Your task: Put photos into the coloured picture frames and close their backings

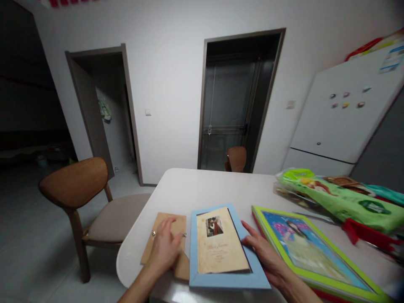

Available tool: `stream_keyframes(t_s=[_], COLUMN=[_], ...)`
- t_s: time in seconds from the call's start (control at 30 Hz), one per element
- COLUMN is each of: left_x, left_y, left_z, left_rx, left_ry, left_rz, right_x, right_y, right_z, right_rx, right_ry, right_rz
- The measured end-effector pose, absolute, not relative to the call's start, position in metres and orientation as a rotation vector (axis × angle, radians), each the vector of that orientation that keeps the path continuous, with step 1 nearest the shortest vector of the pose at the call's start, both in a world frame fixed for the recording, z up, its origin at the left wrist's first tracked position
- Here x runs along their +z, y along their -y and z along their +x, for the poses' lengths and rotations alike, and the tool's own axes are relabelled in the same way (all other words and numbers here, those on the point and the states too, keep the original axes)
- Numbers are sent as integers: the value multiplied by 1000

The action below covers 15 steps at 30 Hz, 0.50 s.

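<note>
A light blue picture frame lies on the white table in front of me, with a cream printed sheet bearing a small photo inside it. My left hand rests flat, fingers together, on a brown backing board to the frame's left; a small metal clip shows on the board by the fingers. My right hand lies open against the frame's right edge, fingers stretched toward it. Beside that hand a green-framed picture of a figure in a dress lies on a red frame.
Green packets and other coloured items pile at the table's right. A wooden chair stands at the left, another behind the table. Two dark doorways open in the far wall. A white fridge stands at the right.
</note>
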State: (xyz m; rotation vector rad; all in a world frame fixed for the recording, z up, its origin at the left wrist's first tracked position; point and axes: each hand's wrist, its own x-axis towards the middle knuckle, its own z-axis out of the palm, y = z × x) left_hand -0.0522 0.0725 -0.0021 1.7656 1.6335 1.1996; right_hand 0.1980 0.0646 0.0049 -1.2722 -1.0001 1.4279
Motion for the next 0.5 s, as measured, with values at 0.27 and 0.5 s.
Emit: stream_keyframes(t_s=[0.27, 0.5], left_x=[14, 48], left_y=[-39, -39], left_z=[53, 27], left_rx=[1051, 1238], left_ry=[-1234, -1246], left_rz=[2080, 2088], right_x=[22, 7], right_y=[-51, -62], right_z=[183, 193], right_rx=[1358, 1122], right_ry=[962, 1224], right_rz=[-1248, -1458])
